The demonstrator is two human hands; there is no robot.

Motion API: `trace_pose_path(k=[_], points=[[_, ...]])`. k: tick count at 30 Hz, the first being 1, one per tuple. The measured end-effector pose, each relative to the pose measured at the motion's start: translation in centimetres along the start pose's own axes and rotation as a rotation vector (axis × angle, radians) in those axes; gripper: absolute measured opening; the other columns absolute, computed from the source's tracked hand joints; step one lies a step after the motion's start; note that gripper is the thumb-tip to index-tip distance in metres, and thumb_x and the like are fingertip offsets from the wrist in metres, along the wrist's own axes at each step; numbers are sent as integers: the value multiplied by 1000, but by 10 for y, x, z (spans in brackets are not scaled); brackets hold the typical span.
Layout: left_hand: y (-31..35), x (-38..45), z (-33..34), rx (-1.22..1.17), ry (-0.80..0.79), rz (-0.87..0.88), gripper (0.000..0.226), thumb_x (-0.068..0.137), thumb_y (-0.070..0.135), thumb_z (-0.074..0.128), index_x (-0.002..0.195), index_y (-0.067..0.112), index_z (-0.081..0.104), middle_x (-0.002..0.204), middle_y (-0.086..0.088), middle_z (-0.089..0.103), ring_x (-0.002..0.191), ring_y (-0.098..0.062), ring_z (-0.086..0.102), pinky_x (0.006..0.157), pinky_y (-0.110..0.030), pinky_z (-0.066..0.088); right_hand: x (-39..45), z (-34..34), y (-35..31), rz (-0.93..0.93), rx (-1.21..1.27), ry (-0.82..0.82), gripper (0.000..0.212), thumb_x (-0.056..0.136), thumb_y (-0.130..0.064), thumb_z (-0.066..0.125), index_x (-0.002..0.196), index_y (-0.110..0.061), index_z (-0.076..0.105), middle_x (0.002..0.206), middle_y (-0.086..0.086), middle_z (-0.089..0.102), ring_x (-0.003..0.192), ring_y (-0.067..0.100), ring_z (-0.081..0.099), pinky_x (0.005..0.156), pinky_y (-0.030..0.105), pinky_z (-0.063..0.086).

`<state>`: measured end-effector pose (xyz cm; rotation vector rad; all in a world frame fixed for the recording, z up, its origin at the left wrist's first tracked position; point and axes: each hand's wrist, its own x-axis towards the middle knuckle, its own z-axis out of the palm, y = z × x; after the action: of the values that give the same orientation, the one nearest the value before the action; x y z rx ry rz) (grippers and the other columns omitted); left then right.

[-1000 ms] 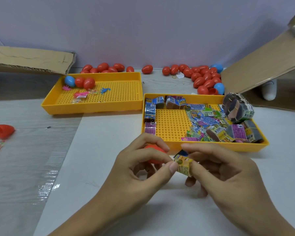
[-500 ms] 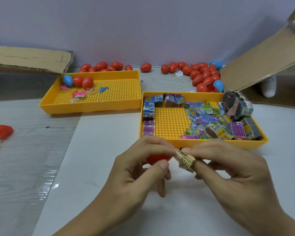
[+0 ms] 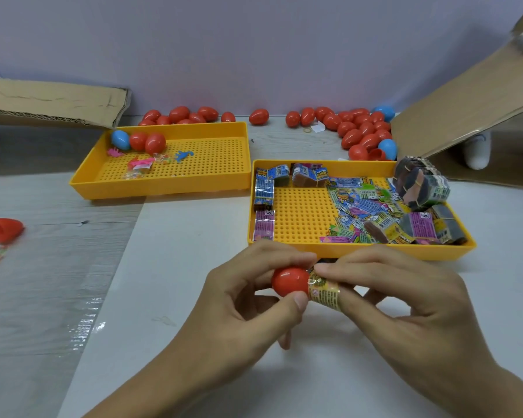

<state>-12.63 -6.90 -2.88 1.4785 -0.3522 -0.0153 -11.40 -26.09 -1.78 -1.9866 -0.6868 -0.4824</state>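
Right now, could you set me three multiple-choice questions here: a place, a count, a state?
1. The rolled leaflet is: A on cardboard; B in the right hand, touching the red egg; C behind the trays.
2. Blue eggs in the far tray: A one; B three; C none.
3. The left hand: A lies flat; B grips the red egg; C is empty.
B, its fingers pinch it; A, only one shows there; B, fingers curl round it.

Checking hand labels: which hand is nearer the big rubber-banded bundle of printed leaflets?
Right. The right hand, pinching a rolled printed leaflet, lies in front of the rubber-banded leaflet bundle; the left hand, gripping a red plastic egg, lies further left.
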Motion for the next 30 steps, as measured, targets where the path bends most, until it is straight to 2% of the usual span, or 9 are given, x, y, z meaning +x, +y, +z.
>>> trace_pose_path(k=[4, 8, 14, 20, 25, 30], points=[[0, 0, 1, 13, -17, 1, 40, 81, 14, 65, 120, 20, 71, 108, -3, 61, 70, -19, 62, 51, -27, 51, 0, 0, 1, 5, -10, 6, 21, 81, -10, 72, 99, -21, 76, 92, -1, 69, 79, 12, 65, 50, 23, 49], [-2, 0, 1, 38, -31, -7, 44, 82, 17, 64, 125, 25, 68, 108, -1, 60, 69, -20, 60, 50, -27, 51, 0, 1, -1, 11, 48, -12, 20, 86, -20, 63, 102, -26, 74, 98, -2, 67, 80, 14, 65, 50, 22, 48], [-2, 0, 1, 25, -34, -27, 45, 82, 18, 64, 126, 25, 67, 104, -4, 59, 63, -23, 59, 50, -27, 50, 0, 1, -2, 14, 50, -21, 21, 87, -21, 62, 103, -24, 74, 94, -4, 67, 81, 9, 64, 50, 20, 48], [-2, 0, 1, 10, -53, -31, 43, 83, 21, 63, 125, 24, 68, 103, -6, 57, 62, -18, 59, 51, -31, 52, 0, 2, -1, 14, 26, -21, 20, 87, -21, 62, 103, -24, 74, 90, -3, 67, 77, 8, 63, 49, 19, 47], [-4, -1, 2, 67, -36, -8, 43, 84, 23, 67, 127, 27, 67, 104, 1, 59, 66, -11, 58, 51, -27, 51, 0, 0, -1, 9, -18, -24, 20, 87, -21, 64, 103, -26, 74, 88, -4, 66, 75, 8, 61, 47, 21, 46], [-6, -1, 4, 120, 14, 50, 45, 85, 20, 67, 130, 26, 65, 103, 3, 60, 72, -18, 59, 52, -28, 52, 0, 1, -2, 16, -6, -23, 23, 85, -14, 66, 102, -26, 75, 89, -3, 65, 76, 10, 62, 49, 20, 46]])
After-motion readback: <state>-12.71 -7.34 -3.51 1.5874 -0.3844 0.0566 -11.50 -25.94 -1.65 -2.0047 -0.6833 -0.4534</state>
